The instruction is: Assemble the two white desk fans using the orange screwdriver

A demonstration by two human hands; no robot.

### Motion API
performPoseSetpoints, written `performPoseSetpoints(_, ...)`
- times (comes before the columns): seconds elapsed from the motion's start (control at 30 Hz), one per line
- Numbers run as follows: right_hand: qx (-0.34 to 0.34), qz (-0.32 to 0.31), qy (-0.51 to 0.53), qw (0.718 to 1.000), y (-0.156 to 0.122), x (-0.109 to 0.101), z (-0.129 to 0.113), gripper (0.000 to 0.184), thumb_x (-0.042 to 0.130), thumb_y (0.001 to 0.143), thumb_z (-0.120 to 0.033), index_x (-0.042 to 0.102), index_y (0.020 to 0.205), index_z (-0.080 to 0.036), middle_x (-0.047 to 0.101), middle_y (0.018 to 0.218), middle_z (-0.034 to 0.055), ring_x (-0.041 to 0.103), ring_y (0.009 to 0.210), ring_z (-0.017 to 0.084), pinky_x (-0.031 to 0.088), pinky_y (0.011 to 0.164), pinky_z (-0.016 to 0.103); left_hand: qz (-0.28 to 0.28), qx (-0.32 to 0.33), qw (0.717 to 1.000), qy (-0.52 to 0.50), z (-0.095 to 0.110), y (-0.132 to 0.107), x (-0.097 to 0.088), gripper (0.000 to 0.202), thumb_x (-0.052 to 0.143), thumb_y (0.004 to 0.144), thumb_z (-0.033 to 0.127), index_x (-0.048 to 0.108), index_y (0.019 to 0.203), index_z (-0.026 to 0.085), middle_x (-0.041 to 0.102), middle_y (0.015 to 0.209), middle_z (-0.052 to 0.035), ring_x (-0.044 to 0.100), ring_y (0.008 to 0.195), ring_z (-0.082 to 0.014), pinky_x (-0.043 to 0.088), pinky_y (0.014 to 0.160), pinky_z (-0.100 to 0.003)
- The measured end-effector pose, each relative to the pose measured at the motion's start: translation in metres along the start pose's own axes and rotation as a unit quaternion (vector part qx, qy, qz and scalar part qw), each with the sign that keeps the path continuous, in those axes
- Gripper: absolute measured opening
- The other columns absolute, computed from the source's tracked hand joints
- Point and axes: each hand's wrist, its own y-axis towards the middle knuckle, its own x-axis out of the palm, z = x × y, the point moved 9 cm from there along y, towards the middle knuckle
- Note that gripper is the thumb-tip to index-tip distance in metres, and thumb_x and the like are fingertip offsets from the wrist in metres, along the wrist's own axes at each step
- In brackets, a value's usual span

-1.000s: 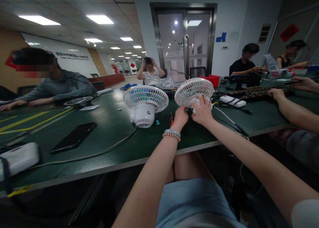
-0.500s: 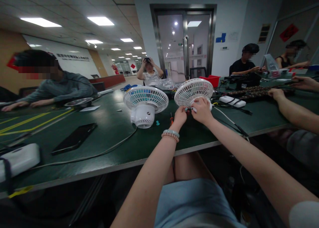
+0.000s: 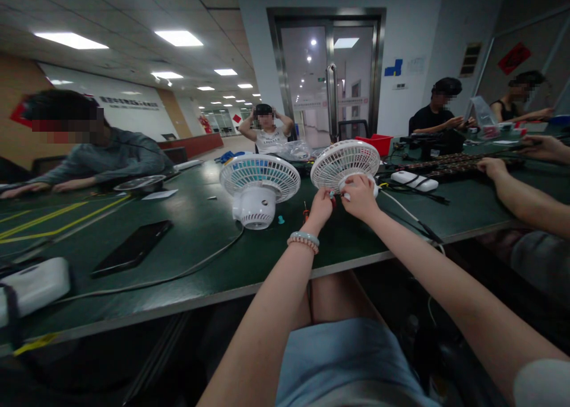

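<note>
A white fan lies tilted in front of me, its round grille facing away. My right hand is closed around the motor housing at the back of this fan. Just left of it, my left hand, with bracelets at the wrist, pinches a small teal piece that barely shows at the fingertips. Further left stands a second white fan, its housing toward me and a cable trailing from it. Between that fan and my left hand lie another small teal piece and a screwdriver with an orange handle.
A black phone and a white power strip lie at left on the green table. A white box with a black strap and a red bin are at right. Other people sit around; a neighbour's hand is at right.
My left hand has shifted slightly at the fan's base, its fingertips a little apart from the housing. My right hand keeps its hold. The person across has lifted their head.
</note>
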Motion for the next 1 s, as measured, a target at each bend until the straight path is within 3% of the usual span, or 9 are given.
performPoseSetpoints(0.3, 0.000, -0.012, -0.002, 1.000, 0.000, 0.000, -0.001, 0.015, 0.058, 0.072, -0.022, 0.069, 0.081, -0.020, 0.053, 0.112, 0.0104, 0.036, 0.110, 0.029, 0.025, 0.092, 0.045, -0.066, -0.002, 0.992, -0.111, 0.009, -0.006, 0.013, 0.018, 0.036, 0.068, 0.006, 0.049, 0.061, 0.017, 0.043, 0.050, 0.0036, 0.042, 0.046, -0.0082, 0.033, 0.048, -0.020)
performPoseSetpoints(0.73, -0.003, -0.007, 0.002, 1.000, 0.000, 0.000, 0.000, 0.015, 0.058, 0.072, -0.022, 0.070, 0.081, -0.020, 0.053, 0.111, 0.0111, 0.036, 0.109, 0.030, 0.026, 0.090, 0.046, -0.076, -0.061, 0.982, -0.164, 0.008, -0.010, 0.017, 0.015, 0.037, 0.064, 0.006, 0.046, 0.062, 0.017, 0.037, 0.049, 0.0040, 0.039, 0.044, -0.0078, 0.033, 0.046, -0.020)
performPoseSetpoints(0.87, -0.004, -0.007, 0.001, 1.000, 0.000, 0.001, 0.001, 0.014, 0.058, 0.072, -0.022, 0.070, 0.080, -0.020, 0.053, 0.110, 0.0110, 0.037, 0.109, 0.029, 0.026, 0.090, 0.046, -0.048, -0.072, 0.988, -0.131, 0.005, -0.010, 0.012, 0.016, 0.035, 0.070, 0.007, 0.045, 0.064, 0.018, 0.033, 0.047, 0.0054, 0.034, 0.041, -0.0073, 0.029, 0.045, -0.019)
performPoseSetpoints(1.0, -0.005, -0.008, -0.005, 1.000, 0.000, 0.001, 0.000, 0.014, 0.056, 0.073, -0.022, 0.069, 0.078, -0.019, 0.053, 0.110, 0.0108, 0.037, 0.108, 0.029, 0.026, 0.090, 0.045, 0.031, -0.069, 0.997, -0.033, -0.002, -0.006, -0.005, 0.017, 0.035, 0.080, 0.014, 0.048, 0.071, 0.018, 0.038, 0.051, 0.0046, 0.035, 0.043, -0.0080, 0.031, 0.046, -0.020)
